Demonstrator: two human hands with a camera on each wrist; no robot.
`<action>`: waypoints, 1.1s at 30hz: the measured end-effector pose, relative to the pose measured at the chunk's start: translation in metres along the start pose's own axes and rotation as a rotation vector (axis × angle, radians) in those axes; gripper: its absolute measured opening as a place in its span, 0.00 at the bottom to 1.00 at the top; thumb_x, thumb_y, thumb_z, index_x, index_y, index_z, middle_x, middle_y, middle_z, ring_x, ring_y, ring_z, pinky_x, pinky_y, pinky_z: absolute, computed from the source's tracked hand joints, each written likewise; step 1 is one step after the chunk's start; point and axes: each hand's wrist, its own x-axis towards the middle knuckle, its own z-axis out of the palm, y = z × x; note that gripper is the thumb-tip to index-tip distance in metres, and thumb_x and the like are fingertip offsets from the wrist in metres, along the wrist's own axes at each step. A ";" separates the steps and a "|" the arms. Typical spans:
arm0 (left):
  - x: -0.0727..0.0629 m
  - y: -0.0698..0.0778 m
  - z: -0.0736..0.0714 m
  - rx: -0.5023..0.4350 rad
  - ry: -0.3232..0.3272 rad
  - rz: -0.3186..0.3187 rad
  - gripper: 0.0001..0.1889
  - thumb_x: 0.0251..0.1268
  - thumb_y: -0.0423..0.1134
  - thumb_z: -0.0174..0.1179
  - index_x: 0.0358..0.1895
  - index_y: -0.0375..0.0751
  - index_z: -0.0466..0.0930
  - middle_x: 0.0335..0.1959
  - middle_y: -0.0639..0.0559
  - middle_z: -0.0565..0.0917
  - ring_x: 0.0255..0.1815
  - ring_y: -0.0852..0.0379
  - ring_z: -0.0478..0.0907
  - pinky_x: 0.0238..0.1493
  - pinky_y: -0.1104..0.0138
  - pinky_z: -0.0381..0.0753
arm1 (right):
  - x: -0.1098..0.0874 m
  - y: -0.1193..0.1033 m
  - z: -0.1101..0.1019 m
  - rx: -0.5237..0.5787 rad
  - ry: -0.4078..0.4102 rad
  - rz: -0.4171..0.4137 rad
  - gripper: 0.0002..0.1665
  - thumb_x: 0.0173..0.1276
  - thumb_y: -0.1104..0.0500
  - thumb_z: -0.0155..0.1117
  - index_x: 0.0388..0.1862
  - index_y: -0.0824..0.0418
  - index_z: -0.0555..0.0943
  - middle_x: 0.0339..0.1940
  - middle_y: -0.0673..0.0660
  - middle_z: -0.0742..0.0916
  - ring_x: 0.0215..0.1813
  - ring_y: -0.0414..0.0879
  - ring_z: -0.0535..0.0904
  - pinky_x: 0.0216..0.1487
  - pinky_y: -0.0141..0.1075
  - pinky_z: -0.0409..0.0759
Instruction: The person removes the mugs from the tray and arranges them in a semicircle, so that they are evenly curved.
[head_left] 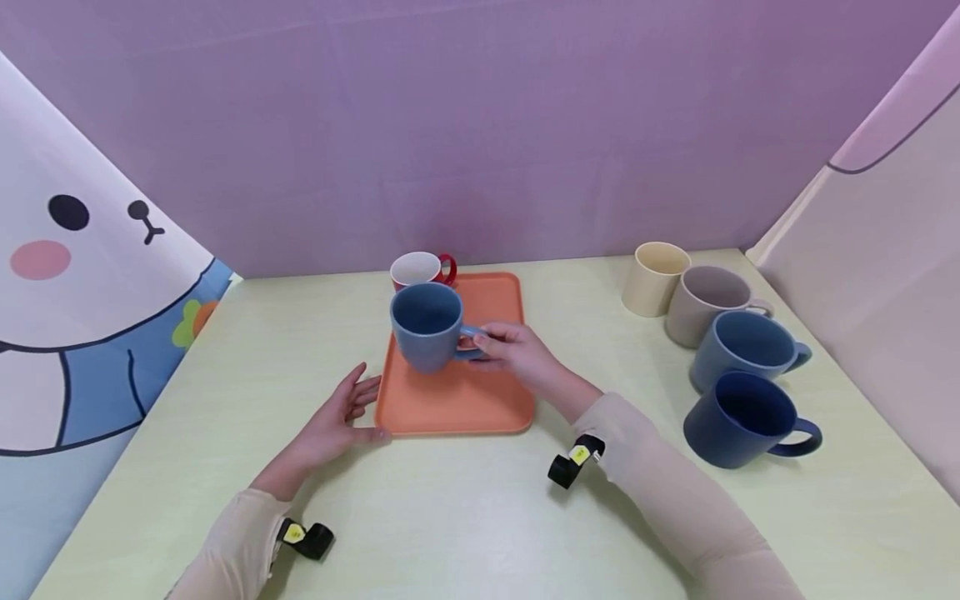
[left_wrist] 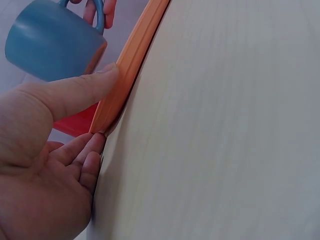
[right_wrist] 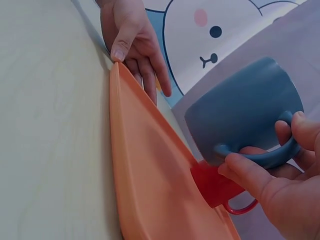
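My right hand holds a blue-grey mug by its handle. The mug is upright above the orange tray, and in the right wrist view a gap shows under the mug. At the tray's near left corner is my left hand, fingers extended along the side and thumb touching the rim. A red mug with a white inside is at the tray's far left, partly hidden behind the blue-grey mug in the head view.
Toward the right of the table stand a cream mug, a grey-beige mug, a second blue-grey mug and a navy mug, in a slanting row. A purple cloth backdrop rises behind the table.
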 end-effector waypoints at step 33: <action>0.000 -0.005 0.002 -0.023 -0.004 0.009 0.57 0.54 0.24 0.71 0.78 0.28 0.33 0.75 0.30 0.59 0.73 0.33 0.59 0.69 0.41 0.56 | -0.087 -0.004 -0.042 0.031 0.014 -0.053 0.22 0.78 0.65 0.53 0.58 0.85 0.70 0.56 0.70 0.82 0.54 0.48 0.84 0.57 0.46 0.78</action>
